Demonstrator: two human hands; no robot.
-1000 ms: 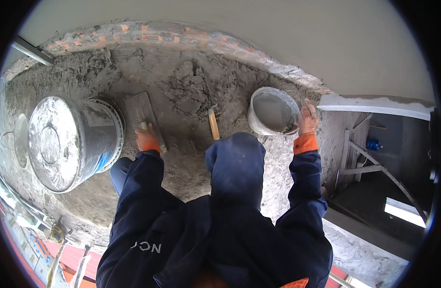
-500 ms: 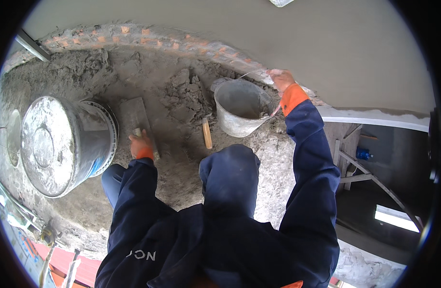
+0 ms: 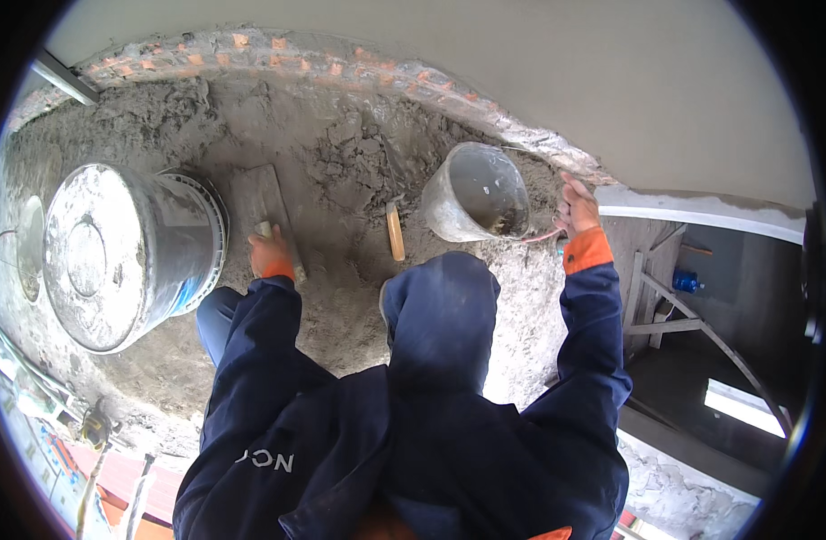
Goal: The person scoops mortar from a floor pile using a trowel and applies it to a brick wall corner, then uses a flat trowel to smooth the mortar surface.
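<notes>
My left hand [image 3: 273,252] is closed round the grip of a flat rectangular plastering trowel [image 3: 258,193], whose blade lies on the mortar-smeared floor. On the right, my right hand [image 3: 577,209] grips the thin handle of a grey bucket [image 3: 449,193], fingers bent at the handle's outer end. The bucket tips toward that hand, with a little grey wet mix and dark residue inside. Between the two hands lies a tool with a wooden handle [image 3: 395,232]; its metal end runs into the mortar heap [image 3: 345,162] and is hard to make out.
A big mortar-crusted drum [image 3: 85,261] lies at left, with another round container [image 3: 28,247] behind it. Exposed brick [image 3: 336,67] edges the smooth grey wall [image 3: 629,99]. To the right, an opening with a timber frame [image 3: 674,326] drops to a darker area holding a blue bottle [image 3: 687,282].
My right hand has come right and toward me, drawing the bucket right and tipping it further over. My left hand stays on the trowel; the view has shifted slightly.
</notes>
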